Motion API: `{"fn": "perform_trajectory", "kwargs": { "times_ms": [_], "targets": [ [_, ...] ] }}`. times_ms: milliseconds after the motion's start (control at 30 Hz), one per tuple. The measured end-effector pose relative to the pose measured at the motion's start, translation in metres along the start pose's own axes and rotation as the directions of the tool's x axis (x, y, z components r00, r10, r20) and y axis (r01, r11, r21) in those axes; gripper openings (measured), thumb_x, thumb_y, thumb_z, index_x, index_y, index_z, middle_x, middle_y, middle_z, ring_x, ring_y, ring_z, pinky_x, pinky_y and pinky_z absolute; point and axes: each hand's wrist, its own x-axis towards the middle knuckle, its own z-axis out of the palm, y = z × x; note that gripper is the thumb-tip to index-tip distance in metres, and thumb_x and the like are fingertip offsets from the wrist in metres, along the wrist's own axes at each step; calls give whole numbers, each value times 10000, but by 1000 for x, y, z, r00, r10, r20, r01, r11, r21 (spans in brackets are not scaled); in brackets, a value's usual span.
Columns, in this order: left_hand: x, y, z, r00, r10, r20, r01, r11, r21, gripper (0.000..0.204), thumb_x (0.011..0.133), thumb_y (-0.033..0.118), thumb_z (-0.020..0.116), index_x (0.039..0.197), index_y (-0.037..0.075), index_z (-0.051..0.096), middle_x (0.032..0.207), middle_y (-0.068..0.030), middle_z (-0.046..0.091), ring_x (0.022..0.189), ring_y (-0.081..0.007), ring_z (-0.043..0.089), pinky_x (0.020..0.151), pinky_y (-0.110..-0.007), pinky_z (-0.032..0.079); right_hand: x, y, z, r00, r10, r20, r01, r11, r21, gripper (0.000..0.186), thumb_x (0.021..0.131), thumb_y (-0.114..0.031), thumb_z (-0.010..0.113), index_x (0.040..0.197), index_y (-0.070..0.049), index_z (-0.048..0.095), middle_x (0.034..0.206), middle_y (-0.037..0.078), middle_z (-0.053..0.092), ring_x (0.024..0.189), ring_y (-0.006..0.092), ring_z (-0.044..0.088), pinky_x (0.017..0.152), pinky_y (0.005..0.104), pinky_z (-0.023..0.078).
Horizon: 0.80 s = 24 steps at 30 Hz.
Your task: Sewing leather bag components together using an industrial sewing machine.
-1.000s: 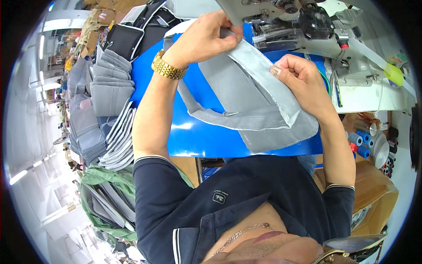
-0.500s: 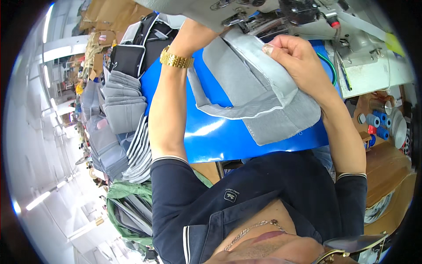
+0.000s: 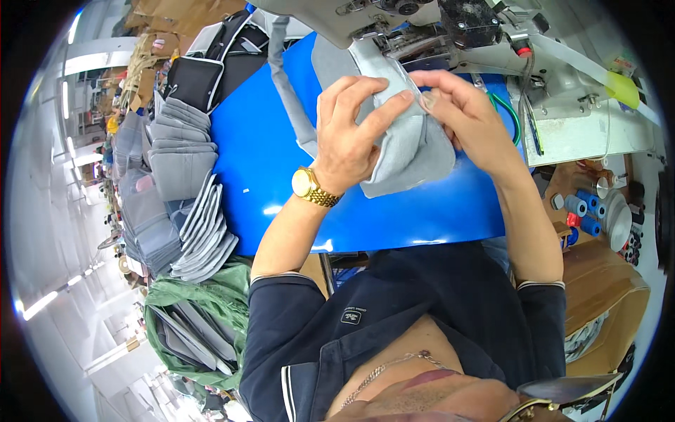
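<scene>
A grey fabric piece (image 3: 411, 156), with a lighter grey strip lying along it, runs up under the head of a sewing machine (image 3: 415, 43). My left hand (image 3: 351, 130), wearing a gold watch, rests on top of the fabric with its fingers spread. My right hand (image 3: 467, 116) pinches the strip's right-hand edge between thumb and fingers, just in front of the machine. A narrow grey strap (image 3: 288, 84) trails from beside my left hand toward the far side. Part of the fabric is hidden beneath my hands.
A shiny blue work surface (image 3: 281, 211) lies under the fabric. Stacked grey padded pieces (image 3: 184, 165) and black pieces (image 3: 193, 81) stand at left, above a green sack (image 3: 169, 295). Thread spools (image 3: 587, 204) and a cardboard box (image 3: 605, 274) sit at right.
My left hand has come from beside the machine head down onto the fabric. The fabric has shifted farther under the machine and is more bunched, and the strap now trails to the left.
</scene>
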Motion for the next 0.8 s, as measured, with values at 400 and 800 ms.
{"fn": "perform_trajectory", "kwargs": {
  "times_ms": [400, 800],
  "targets": [
    [-5, 22, -1, 979, -170, -113, 164, 985, -61, 370, 656, 55, 702, 1027, 58, 704, 947, -87, 645, 867, -244, 649, 750, -327, 549, -15, 19, 10, 998, -38, 48, 35, 998, 55, 436, 913, -129, 657, 1305, 14, 530, 625, -70, 405, 551, 13, 376, 479, 204, 307],
    [7, 8, 1, 954, -300, 13, 300, 954, 0, 472, 709, 149, 789, 1166, 112, 675, 1168, -172, 616, 1021, -321, 655, 816, -343, 554, 25, 12, 11, 992, -95, -78, 91, 995, -50, 247, 918, -179, 624, 1055, 27, 631, 615, -26, 552, 525, 43, 515, 472, 210, 434]
  ]
}}
